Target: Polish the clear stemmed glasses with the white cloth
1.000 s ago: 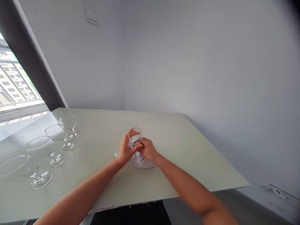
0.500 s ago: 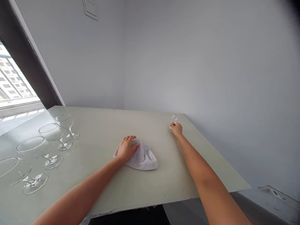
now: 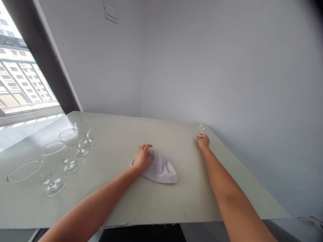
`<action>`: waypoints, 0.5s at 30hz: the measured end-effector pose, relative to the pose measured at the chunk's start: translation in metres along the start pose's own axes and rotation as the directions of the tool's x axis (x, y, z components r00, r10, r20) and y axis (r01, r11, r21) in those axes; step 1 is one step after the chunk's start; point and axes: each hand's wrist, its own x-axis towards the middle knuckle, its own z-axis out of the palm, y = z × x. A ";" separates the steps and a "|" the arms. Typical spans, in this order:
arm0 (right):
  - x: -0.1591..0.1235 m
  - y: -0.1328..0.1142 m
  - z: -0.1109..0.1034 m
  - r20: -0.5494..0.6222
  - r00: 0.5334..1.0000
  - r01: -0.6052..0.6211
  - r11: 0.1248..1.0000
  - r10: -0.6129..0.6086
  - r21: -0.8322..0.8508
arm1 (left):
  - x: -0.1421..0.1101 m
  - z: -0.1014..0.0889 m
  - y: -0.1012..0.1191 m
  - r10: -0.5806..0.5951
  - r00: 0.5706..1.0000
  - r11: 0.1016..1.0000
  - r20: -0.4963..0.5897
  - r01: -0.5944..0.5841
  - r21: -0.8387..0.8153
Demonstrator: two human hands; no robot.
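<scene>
My right hand (image 3: pixel 203 141) reaches to the far right of the table, its fingers closed round the lower part of a small clear stemmed glass (image 3: pixel 202 128). The glass is upright and its foot, partly hidden by the hand, appears to be at the tabletop. A crumpled white cloth (image 3: pixel 163 169) lies near the middle of the table. On its left end rests my left hand (image 3: pixel 143 158), palm down, with thumb and fingers apart. Part of the cloth is hidden beneath that hand.
Several clear stemmed glasses stand in a row along the left side, among them a near glass (image 3: pixel 54 188) and a far glass (image 3: pixel 88 141). The pale table (image 3: pixel 191 198) meets a grey wall (image 3: pixel 227 84). A window (image 3: pixel 25 74) is at the left.
My right hand has carried the glass from in front of me to the table's far right. My left hand has let go of the glass and come down on the cloth.
</scene>
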 end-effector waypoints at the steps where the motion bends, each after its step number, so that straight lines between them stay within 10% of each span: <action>1: -0.006 -0.001 -0.004 -0.029 0.999 -0.014 1.000 0.014 0.013 | 0.000 0.001 -0.001 -0.009 1.000 1.000 -0.009 0.008 -0.026; 6: -0.055 -0.025 -0.007 -0.026 0.999 0.039 0.994 -0.037 0.102 | -0.003 0.004 -0.001 -0.031 0.996 0.992 -0.080 0.021 -0.121; 9: -0.113 -0.052 -0.001 0.214 0.940 0.224 0.952 -0.267 0.208 | -0.003 -0.002 0.000 -0.018 0.978 0.993 -0.207 -0.006 -0.117; 12: -0.183 -0.073 -0.001 0.626 0.379 0.480 0.723 -0.682 0.497 | 0.006 -0.020 -0.004 -0.006 0.893 0.994 -0.450 -0.046 -0.103; 15: -0.233 -0.079 -0.003 0.691 0.097 0.554 0.615 -0.716 0.560 | 0.022 -0.051 -0.020 -0.186 0.706 0.976 -0.684 0.053 -0.211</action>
